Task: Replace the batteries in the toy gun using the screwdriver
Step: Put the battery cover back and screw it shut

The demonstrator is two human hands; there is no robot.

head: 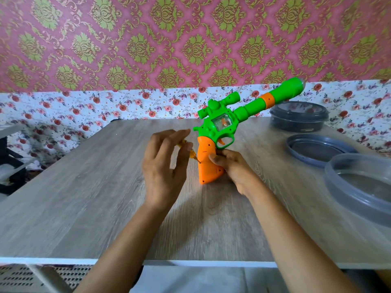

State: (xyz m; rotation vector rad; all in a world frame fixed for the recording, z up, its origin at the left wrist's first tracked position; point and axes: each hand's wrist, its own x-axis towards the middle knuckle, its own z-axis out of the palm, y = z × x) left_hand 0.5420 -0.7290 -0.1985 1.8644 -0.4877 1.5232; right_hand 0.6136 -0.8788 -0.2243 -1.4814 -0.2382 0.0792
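Observation:
A green toy gun (237, 112) with an orange grip (206, 161) stands butt-down on the wooden table (84, 197), its barrel pointing up to the right. My right hand (234, 168) clasps the grip from the right side and holds it upright. My left hand (165, 163) pinches a small screwdriver (190, 152) with a yellow-orange handle, mostly hidden by the fingers. Its tip touches the left edge of the orange grip. No batteries are visible.
A dark round lidded container (298, 117) stands at the back right. A grey lid (317, 150) lies in front of it, and a clear round tub (359, 187) sits at the right edge. Black shelving (10, 166) is off the table's left side.

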